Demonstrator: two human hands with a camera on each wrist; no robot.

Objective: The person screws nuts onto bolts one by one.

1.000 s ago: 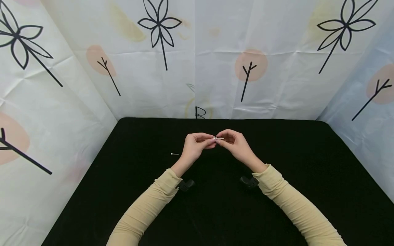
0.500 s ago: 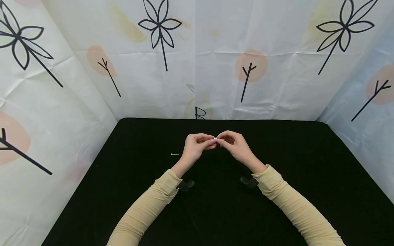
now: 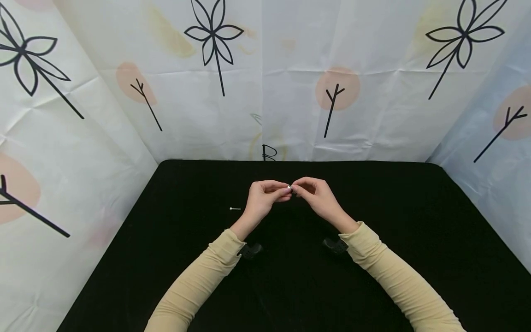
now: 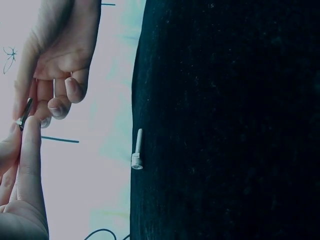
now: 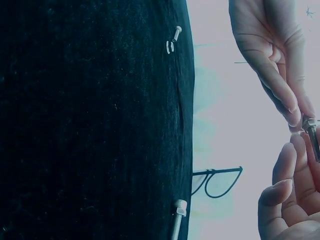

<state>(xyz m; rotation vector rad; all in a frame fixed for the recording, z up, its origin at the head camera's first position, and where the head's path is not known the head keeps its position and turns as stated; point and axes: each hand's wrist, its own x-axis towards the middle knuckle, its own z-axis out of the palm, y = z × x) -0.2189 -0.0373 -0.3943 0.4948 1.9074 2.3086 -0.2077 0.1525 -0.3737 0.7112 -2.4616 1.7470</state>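
At the table's middle, my left hand (image 3: 262,198) pinches a small metal bolt (image 3: 289,187) by its head between thumb and fingers. From the other side, my right hand (image 3: 317,196) meets it, thumb and index fingertip at the nut (image 5: 309,122) on the bolt. In the right wrist view the threaded shank points away from the left fingertips toward the right palm. The left wrist view shows the right hand (image 4: 70,55) above, its other fingers loosely bent, and the left hand (image 4: 27,170) below. Fingertips partly hide the bolt in the head view.
Left of the hands, another bolt (image 3: 235,209) lies on the black table (image 3: 290,276). The right wrist view shows two small pale pieces (image 5: 170,47) near a bolt (image 5: 177,34), and a bolt with a nut (image 5: 180,209) lower down. A patterned white curtain (image 3: 290,115) stands behind.
Both hands stay nearly in place. The right thumb and fingers have shifted slightly at the bolt, and the shank that showed beyond them is now hidden in the head view.
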